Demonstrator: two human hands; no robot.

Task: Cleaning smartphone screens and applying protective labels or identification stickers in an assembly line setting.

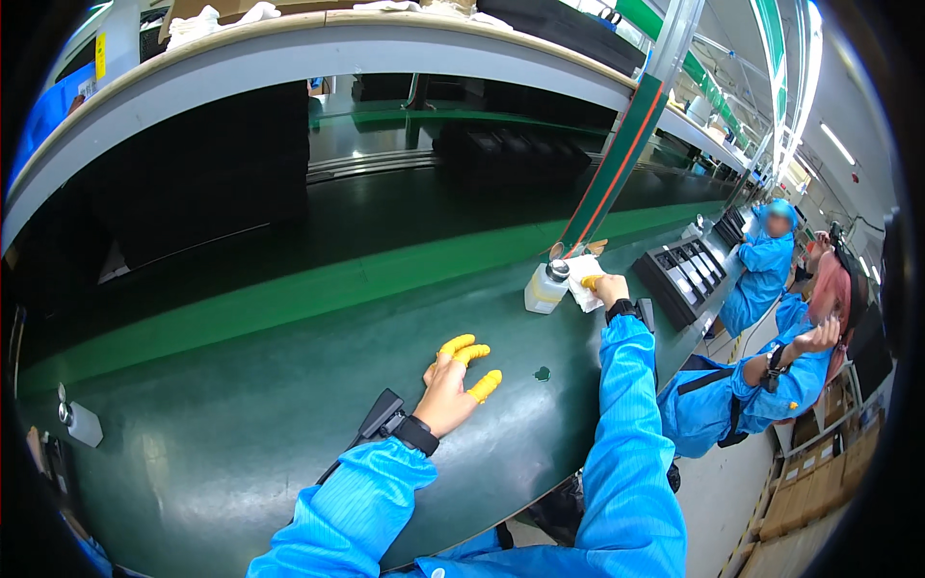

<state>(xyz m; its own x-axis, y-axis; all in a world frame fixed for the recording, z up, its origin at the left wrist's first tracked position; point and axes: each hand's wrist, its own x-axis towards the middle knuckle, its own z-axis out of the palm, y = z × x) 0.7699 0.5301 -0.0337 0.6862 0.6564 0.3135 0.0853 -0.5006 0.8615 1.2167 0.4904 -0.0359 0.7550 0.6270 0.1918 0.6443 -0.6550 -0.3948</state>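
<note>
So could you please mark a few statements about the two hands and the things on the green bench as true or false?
1. The right hand holds a white cloth. True.
2. The left hand grips the small white bottle. False: it rests flat on the green bench, holding nothing.
3. Yellow finger cots cover fingertips of the left hand. True.
4. The bottle lies tipped over. False: it stands upright beside the cloth.
5. A black tray sits beyond the right hand. True.

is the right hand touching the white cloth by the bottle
Touching. The head view shows the right hand with its yellow-capped fingers pressed on the white cloth, which lies on the green table beside the small plastic bottle.
</note>
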